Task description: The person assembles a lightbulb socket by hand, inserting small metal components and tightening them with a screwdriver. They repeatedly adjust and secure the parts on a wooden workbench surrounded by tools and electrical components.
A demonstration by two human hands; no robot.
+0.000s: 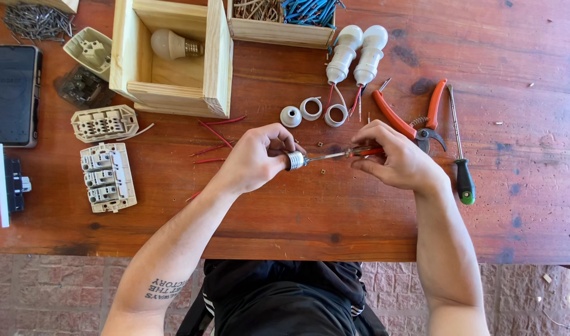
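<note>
The left hand (255,155) pinches a small silver threaded metal lamp base (295,160); the right hand (394,158) grips a thin red-handled screwdriver (335,154) lying level between them, tip in the base (nearer the left).

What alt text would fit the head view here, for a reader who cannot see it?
Over a red-brown wooden table, the left hand holds a small threaded metal socket while the right hand puts a thin screwdriver into it. Around them lie pliers, two white lamp holders, switch parts, a phone and a wooden box with a bulb.
</note>
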